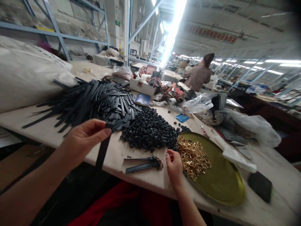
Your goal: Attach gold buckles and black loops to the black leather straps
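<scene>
- One white sack [30, 75] fills the far left, its right side against the ends of the straps.
- Black straps [101, 97] lie in a broad heap, loose ends fanning left across the tabletop [113, 153].
- Raised before that heap, the left hand [84, 138] has its fingers pinching the end of one strap [103, 150], which hangs down to the front edge in this view.
- An open strip runs from it to two flat pieces [143, 165], coppery bits at their right ends; more open room lies between these and the front edge.
- Behind them, black loops [152, 128] form a mound, touching the straps on its left and the tray on its right.
- At the mound's front right corner is the right hand [174, 166], thumb and finger close together; I cannot tell whether they pinch anything.
- Gold clasps [194, 157] heap on the left of the green tray [221, 185], whose near rim comes close to the front edge.
- Far right, open tabletop separates the tray from a phone [260, 186].
</scene>
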Demonstrator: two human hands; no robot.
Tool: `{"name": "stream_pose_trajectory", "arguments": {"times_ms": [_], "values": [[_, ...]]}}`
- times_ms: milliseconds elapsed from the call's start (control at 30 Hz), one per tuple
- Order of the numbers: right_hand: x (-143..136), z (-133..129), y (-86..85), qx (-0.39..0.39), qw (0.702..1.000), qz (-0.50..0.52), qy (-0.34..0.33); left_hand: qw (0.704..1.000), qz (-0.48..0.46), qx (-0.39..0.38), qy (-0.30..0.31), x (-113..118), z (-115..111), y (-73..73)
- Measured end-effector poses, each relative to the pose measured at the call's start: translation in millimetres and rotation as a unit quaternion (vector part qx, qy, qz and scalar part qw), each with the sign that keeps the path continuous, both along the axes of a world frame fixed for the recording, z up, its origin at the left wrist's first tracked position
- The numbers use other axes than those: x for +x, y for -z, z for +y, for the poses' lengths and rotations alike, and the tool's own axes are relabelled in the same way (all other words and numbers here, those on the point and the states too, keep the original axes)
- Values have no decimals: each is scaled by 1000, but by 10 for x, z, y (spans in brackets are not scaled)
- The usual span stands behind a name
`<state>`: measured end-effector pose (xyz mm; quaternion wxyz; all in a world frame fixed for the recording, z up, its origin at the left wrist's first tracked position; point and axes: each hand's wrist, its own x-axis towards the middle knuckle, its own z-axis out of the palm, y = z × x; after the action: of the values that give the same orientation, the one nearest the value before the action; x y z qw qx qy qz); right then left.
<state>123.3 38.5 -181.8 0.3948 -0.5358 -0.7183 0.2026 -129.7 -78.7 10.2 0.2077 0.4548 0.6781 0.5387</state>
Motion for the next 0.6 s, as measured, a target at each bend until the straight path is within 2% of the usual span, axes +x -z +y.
{"name": "stream_pose_trajectory", "arguments": {"times_ms": [67,167,200,267,333,500,567,600], "values": [[61,104,-35,-9,998,-54,-13,978,-150,-115,91,266,-161,290],[92,190,-77,-25,995,-85,-42,897,-337,-256,126,656,-409,823],[92,197,-86,-31,994,-91,-50,870,-375,-287,144,760,-486,971],[95,193,-101,-42,993,-94,-63,839,-402,-325,171,899,-602,1162],[110,178,-122,-52,992,-85,-74,830,-410,-331,186,946,-647,1212],[179,87,-213,-79,993,-14,-92,821,-439,-312,192,880,-483,1095],[184,-1,-242,-126,985,59,-103,814,-443,-318,198,870,-378,1071],[176,-54,-252,-175,970,125,-111,812,-444,-321,202,873,-326,1067]]}}
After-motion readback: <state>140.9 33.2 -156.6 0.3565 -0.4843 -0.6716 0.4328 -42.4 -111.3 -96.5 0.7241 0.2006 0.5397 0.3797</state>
